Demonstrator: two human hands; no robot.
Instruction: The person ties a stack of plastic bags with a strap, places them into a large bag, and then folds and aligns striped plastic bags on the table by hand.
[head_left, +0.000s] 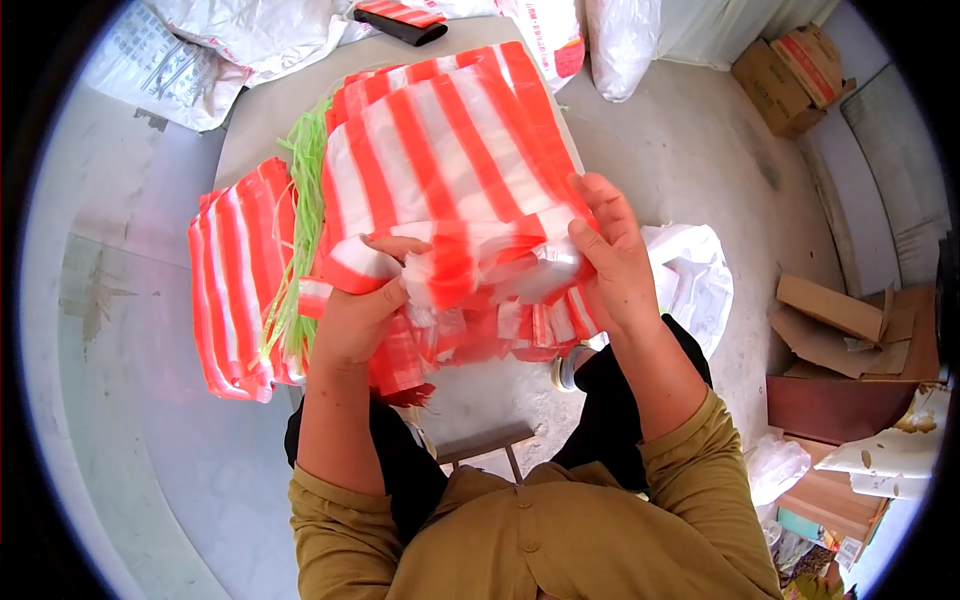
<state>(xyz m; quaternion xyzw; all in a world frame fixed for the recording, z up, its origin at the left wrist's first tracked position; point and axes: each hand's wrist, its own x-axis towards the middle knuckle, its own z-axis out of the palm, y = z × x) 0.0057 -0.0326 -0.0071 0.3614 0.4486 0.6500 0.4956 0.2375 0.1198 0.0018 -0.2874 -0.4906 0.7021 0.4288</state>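
Observation:
A stack of red-and-white striped plastic bags (pixel 440 150) lies on the table in front of me. My left hand (pixel 362 305) is closed on the near left edge of the top bag, thumb and fingers pinching the plastic. My right hand (pixel 615 255) grips the near right corner, its thumb over the film and its fingers partly hidden behind it. Between the two hands the near edge is lifted and crumpled. Light green plastic strips (pixel 305 240) hang along the left side of the stack. A second pile of striped bags (pixel 240 280) sits further left.
White sacks (pixel 270 35) and a dark roll with a striped bag (pixel 402 20) are at the back of the table (pixel 262 115). An open white bag (pixel 690 275) stands on the floor at right. Cardboard boxes (pixel 795 75) and an opened carton (pixel 850 330) line the right side.

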